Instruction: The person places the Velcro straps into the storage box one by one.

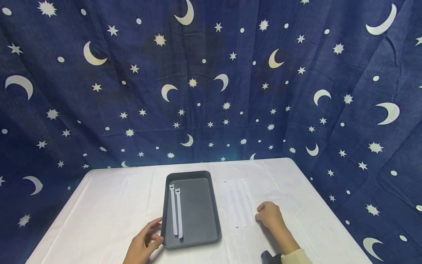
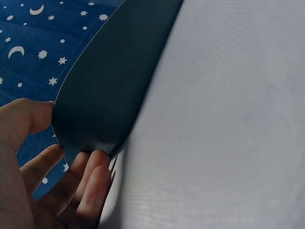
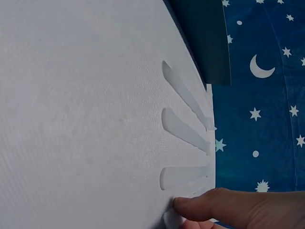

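A dark grey tray (image 1: 199,209) rests on the table with two white hook-and-loop cable ties (image 1: 179,214) lying lengthwise near its left wall, slotted heads at the far end. My left hand (image 1: 145,240) holds the tray's near left corner. In the left wrist view, the thumb (image 2: 40,116) meets the rim and the other fingertips (image 2: 97,160) touch the outer wall. Right of the tray, three more white cable ties (image 3: 186,176) lie side by side on the cloth. Beside them, my right hand (image 1: 268,214) pinches the rounded end of another white cable tie (image 3: 172,219), mostly hidden by the hand.
A white cloth (image 1: 125,198) covers the table, and the loose ties barely stand out against it. Behind and to the right hangs a dark blue curtain (image 1: 211,91) with moons and stars. A black wrist mount (image 1: 270,257) shows at the right sleeve.
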A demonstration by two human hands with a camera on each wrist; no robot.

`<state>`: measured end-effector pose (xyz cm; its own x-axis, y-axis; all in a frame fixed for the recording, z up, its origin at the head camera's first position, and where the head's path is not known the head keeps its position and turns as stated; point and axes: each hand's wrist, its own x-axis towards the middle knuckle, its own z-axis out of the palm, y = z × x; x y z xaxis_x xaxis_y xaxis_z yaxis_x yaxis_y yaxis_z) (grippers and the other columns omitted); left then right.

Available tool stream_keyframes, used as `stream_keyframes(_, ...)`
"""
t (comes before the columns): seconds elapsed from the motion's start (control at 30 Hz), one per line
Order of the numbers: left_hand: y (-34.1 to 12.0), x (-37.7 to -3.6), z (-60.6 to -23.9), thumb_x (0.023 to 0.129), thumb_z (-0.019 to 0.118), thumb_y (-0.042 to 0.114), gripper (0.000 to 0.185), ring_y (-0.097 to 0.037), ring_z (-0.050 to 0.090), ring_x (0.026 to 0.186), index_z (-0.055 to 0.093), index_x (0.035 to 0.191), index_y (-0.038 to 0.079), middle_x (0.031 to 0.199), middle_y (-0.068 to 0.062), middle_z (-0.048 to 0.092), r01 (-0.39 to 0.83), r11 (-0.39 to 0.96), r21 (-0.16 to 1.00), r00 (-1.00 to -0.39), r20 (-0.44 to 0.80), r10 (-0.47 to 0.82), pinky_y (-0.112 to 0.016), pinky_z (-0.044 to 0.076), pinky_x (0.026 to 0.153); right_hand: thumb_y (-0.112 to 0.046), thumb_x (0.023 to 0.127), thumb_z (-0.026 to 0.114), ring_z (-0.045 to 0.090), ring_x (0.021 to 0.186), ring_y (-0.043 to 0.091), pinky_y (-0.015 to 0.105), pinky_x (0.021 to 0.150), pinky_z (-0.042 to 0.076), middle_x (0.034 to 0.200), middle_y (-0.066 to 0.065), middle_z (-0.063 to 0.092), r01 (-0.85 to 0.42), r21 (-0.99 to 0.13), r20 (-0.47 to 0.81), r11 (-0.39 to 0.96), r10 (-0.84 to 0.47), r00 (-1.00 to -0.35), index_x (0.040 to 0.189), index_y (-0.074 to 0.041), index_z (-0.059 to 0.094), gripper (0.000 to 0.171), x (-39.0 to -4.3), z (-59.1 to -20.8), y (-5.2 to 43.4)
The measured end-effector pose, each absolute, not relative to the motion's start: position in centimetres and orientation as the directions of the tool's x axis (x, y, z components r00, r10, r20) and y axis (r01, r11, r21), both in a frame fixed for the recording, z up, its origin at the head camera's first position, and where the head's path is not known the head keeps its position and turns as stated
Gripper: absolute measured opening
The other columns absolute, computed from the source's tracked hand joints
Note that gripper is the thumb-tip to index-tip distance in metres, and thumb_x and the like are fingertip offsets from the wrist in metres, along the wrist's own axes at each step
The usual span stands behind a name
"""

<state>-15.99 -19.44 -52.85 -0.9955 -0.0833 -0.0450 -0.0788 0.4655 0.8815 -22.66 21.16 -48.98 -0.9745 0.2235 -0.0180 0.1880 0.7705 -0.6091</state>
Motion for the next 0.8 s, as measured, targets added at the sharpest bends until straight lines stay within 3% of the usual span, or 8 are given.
stream_keyframes(0.53, -19.5, -16.0, -52.8, 0.085, 0.076, 0.033, 0.059, -0.004, 0.062, 0.078, 0.055, 0.138, 0.017, 0.116, -0.003, 0.067, -0.097, 0.475, 0.874, -0.994, -0.060, -0.092, -0.020, 0.047, 0.065, -0.004, 0.071, 0.076, 0.057, 0.057, 0.018, 0.029, 0.052, 0.049, 0.062, 0.006, 0.060, 0.202, -0.564, -0.107, 0.800, 0.172, -0.979, 0.072, -0.001, 0.065, 0.011, -24.0, -48.9, 22.1)
stream_keyframes(0.67, -19.4, -16.0, -53.0, 0.084, 0.077, 0.033, 0.060, -0.003, 0.062, 0.077, 0.055, 0.138, 0.016, 0.116, -0.004, 0.068, -0.098, 0.479, 0.872, -0.993, -0.057, -0.100, -0.020, 0.047, 0.064, -0.004, 0.075, 0.073, 0.060, 0.053, 0.016, 0.027, 0.051, 0.052, 0.060, 0.006, 0.062, 0.248, -0.653, -0.220, 0.716, 0.134, -0.966, 0.080, 0.003, 0.069, 0.010, -24.6, -48.8, 23.0)
stream_keyframes(0.8, -19.4, -16.0, -53.0, 0.084, 0.077, 0.031, 0.059, -0.003, 0.062, 0.076, 0.055, 0.137, 0.016, 0.115, -0.004, 0.068, -0.083, 0.471, 0.878, -0.994, -0.042, -0.097, -0.021, 0.047, 0.063, -0.004, 0.077, 0.072, 0.063, 0.055, 0.016, 0.027, 0.056, 0.057, 0.066, 0.009, 0.063, 0.341, -0.726, -0.363, 0.597, 0.088, -0.928, 0.093, 0.007, 0.069, 0.020, -25.1, -48.6, 23.9)
